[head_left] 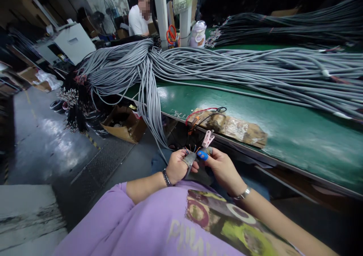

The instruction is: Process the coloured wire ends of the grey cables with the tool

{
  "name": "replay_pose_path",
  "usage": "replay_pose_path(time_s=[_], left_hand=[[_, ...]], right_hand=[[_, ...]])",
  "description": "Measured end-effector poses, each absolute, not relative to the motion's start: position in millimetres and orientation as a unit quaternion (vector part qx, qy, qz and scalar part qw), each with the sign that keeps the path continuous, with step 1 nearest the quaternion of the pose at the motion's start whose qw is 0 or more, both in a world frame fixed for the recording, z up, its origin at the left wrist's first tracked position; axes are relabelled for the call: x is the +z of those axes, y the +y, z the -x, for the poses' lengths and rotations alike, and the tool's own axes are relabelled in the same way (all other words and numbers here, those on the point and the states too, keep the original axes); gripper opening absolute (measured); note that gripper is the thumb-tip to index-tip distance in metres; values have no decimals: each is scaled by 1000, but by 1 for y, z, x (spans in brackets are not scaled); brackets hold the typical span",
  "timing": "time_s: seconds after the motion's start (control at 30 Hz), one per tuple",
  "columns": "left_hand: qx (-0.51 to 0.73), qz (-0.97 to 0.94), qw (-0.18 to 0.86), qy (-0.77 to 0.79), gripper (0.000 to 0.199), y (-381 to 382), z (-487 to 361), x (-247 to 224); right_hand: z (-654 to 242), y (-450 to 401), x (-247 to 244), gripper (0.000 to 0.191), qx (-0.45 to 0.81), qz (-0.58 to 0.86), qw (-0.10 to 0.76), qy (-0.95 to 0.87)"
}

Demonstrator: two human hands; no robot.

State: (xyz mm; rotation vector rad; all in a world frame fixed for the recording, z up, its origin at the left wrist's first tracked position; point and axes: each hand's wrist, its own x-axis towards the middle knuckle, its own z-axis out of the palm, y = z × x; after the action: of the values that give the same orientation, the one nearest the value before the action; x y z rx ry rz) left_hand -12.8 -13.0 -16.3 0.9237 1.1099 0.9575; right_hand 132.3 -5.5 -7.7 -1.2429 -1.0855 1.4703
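Note:
Near my lap, my left hand [178,167] is closed round the end of a grey cable, with a grey covering on its thumb. Thin coloured wires [191,148] fan out above its fingers. My right hand [219,165], with blue and grey coverings on its fingertips, pinches at the right side of these wires. What lies between its fingertips is too small to tell. Just above it, a pink clip [208,138] stands at the table edge, beside a taped wooden board [241,130] with red and black leads [198,114].
Grey cables [227,65] lie across the green table [283,123], and one bundle [150,97] hangs over its edge. A cardboard box [124,125] stands on the floor at left. Behind are a white bottle [198,34], orange scissors [171,34] and a seated person [138,19].

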Motion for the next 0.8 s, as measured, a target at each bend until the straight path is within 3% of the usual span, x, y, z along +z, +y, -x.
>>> replay_pose_path(time_s=[0.8], left_hand=[[414,-448,625,488,54,-14,14,-11]], right_hand=[[-132,-6,-10,34,600,478,456,-451]])
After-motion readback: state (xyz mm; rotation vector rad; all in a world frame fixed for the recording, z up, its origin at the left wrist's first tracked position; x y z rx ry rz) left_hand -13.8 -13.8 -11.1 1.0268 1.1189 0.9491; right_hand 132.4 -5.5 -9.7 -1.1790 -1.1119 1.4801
